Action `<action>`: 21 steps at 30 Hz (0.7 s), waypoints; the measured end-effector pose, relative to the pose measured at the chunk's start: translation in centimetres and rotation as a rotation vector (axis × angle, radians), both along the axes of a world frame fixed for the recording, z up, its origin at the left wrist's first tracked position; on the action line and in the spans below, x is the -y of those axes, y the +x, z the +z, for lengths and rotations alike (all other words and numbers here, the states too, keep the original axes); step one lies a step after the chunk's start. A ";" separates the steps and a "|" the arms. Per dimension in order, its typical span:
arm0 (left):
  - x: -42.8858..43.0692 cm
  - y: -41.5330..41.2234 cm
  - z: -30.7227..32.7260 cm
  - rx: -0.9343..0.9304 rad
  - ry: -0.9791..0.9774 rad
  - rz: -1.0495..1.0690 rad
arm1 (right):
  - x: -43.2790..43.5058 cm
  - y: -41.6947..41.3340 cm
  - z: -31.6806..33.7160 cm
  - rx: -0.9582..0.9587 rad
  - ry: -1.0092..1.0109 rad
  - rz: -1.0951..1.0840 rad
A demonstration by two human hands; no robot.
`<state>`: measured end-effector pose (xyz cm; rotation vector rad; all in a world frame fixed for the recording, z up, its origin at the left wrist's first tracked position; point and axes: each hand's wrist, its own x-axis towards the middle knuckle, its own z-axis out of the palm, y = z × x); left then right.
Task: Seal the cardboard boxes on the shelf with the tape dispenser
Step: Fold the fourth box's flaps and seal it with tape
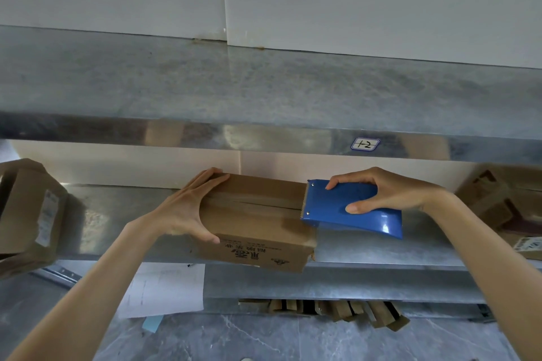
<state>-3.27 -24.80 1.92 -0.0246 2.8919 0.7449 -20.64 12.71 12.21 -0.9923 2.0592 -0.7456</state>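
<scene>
Two-level shelf: the grey galvanised metal shelf (pixel 366 246) ran across the whole view, and its lower level carried the boxes.
Side boxes: one brown cardboard carton (pixel 26 208) sat tilted at the far left and another labelled carton (pixel 504 202) at the far right, both well apart from the hands.
Task box: the oblong brown cardboard box (pixel 252 214) lay at the middle of the lower level, with its near end overhanging the front edge.
Tape dispenser: the blue metal tape dispenser (pixel 352 208) rested with its toothed edge on the right end of the box top, over the centre seam (pixel 252 202).
Left hand: the left hand (pixel 187 208) clasped the left end of the box, fingers over the top and thumb on the near face.
Right hand: the right hand (pixel 387 190) gripped the dispenser, fingers curled over the far edge and thumb pressed on the blue plate.
Tape: a glossy band seemed to lie along the seam, though I could not tell for certain.
Step in hand: probably the end of a pass along the top seam of this box.
Next move: it likely called for tipping the teeth down to cut the tape at the right edge while the left hand braced the box.
</scene>
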 end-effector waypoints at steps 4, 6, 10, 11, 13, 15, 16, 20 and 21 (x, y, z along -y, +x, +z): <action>0.0 -0.2 0.0 0.010 0.010 0.001 | -1.0 -0.4 -0.1 0.006 0.004 -0.015; -0.1 -0.2 0.1 0.013 0.012 0.003 | -1.8 -0.7 -0.2 0.009 0.015 -0.023; -0.1 -0.2 0.1 0.013 0.026 0.004 | -3.1 -1.1 -0.5 0.021 0.013 -0.042; 0.0 -0.2 0.0 0.011 0.025 0.005 | -3.3 -1.2 -0.6 0.022 0.012 -0.042; 0.1 -0.2 -0.1 0.012 0.021 0.008 | -3.8 -1.4 -0.6 0.033 0.017 -0.048; 0.2 -0.2 -0.2 0.019 0.018 0.009 | -4.6 -1.6 -0.6 0.045 0.026 -0.058; 0.2 -0.2 -0.1 0.021 0.019 0.005 | -5.0 -1.6 -0.6 0.052 0.027 -0.065; 0.1 -0.3 0.0 0.019 0.026 -0.001 | -6.1 -2.0 -0.7 0.063 0.034 -0.091; 0.1 -0.4 0.0 0.016 0.030 -0.001 | -6.1 -2.1 -0.8 0.058 0.049 -0.087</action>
